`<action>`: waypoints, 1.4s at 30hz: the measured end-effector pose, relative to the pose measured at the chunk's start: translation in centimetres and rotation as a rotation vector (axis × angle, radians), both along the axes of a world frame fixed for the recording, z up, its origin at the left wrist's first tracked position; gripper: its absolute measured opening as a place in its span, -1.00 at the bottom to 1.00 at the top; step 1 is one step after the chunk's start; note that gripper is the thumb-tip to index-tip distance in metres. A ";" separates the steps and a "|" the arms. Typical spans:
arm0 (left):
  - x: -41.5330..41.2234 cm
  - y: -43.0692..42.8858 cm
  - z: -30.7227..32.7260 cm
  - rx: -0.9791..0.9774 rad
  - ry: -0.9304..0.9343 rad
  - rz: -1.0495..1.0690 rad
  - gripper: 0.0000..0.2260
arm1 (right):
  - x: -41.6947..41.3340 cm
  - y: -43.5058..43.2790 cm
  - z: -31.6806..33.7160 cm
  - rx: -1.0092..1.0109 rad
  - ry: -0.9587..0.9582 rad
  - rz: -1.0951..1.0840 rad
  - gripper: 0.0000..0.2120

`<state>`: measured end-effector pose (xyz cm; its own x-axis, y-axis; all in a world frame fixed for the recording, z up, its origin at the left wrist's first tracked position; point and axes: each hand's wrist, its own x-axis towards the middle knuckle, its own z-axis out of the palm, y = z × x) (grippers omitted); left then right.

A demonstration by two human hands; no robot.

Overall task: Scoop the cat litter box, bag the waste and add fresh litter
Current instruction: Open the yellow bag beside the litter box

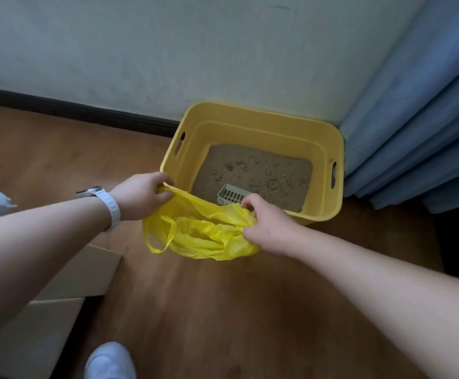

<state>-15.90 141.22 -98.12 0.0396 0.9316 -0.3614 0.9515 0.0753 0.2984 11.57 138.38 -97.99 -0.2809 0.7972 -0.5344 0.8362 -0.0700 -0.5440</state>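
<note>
- Yellow, thin crinkled plastic bag (203, 232) hangs over the wooden floor (222, 310), touching the near rim of the litter box (253, 116).
- Yellow rectangular box holds grainy brown litter (255, 170) and a slotted grey scoop (232, 196).
- Left hand (140, 195) and right hand (269, 225), arms outstretched, each pinch the bag's rim, fingers closed on it.

Yellow litter box (253, 124) against wall, holding sandy litter (258, 170) and grey scoop (229, 195); left hand (140, 195) and right hand (269, 222) gripping yellow bag (203, 231).
</note>
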 end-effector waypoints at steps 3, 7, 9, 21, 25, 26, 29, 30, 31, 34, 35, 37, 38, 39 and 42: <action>-0.5 1.8 -1.0 0.005 0.014 -0.012 -0.76 | 0.6 -1.0 -1.6 -0.014 -0.049 -0.023 -0.61; -0.2 3.6 -1.9 -0.011 0.063 -0.094 -0.78 | 1.9 -3.1 -3.1 -0.030 -0.122 0.022 -0.65; -0.1 3.9 -2.2 -0.012 0.105 -0.167 -0.81 | 2.3 -3.9 -3.7 -0.048 -0.109 -0.019 -0.66; -2.3 3.8 -4.5 0.336 0.073 -0.483 -0.77 | -0.3 -1.6 -6.2 0.105 0.136 -0.271 -0.74; -2.1 4.0 -4.8 0.227 0.014 -0.408 -0.80 | -1.2 0.1 -5.3 0.155 0.201 -0.322 -0.77; -2.2 4.1 -4.9 0.201 -0.004 -0.391 -0.79 | -1.4 0.6 -5.0 0.159 0.205 -0.329 -0.80; -2.2 4.4 -5.0 0.156 -0.035 -0.358 -0.80 | -2.3 2.3 -5.0 0.095 0.112 -0.295 -0.85; -2.3 4.5 -5.1 0.144 -0.042 -0.350 -0.80 | -2.8 2.7 -5.4 0.054 0.060 -0.265 -0.84; -2.3 4.6 -5.2 0.128 -0.047 -0.342 -0.81 | -3.3 3.0 -6.0 0.015 0.007 -0.233 -0.80; -2.1 5.0 -5.1 0.064 -0.073 -0.310 -0.84 | -5.4 3.3 -7.2 -0.062 -0.076 -0.211 -0.63; -1.9 5.1 -5.0 0.043 -0.089 -0.291 -0.86 | -6.0 3.3 -7.5 -0.078 -0.073 -0.240 -0.60; -1.5 5.1 -4.9 -0.005 -0.168 -0.216 -0.92 | -7.0 3.3 -7.8 -0.096 -0.066 -0.306 -0.56; -1.4 5.1 -4.8 -0.024 -0.225 -0.175 -0.91 | -7.4 3.4 -7.9 -0.099 -0.067 -0.327 -0.57; -1.2 5.1 -4.7 -0.026 -0.282 -0.143 -0.87 | -7.7 3.5 -7.9 -0.100 -0.069 -0.338 -0.59; -1.5 5.3 -4.7 -0.001 -0.388 -0.087 -0.78 | -8.2 3.8 -8.2 -0.095 -0.083 -0.338 -0.72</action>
<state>-17.45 146.55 -102.86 0.2518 0.9186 -0.3047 0.7709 0.0000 0.6369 3.35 142.15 -106.22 0.0372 0.7833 -0.6206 0.7980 -0.3971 -0.4533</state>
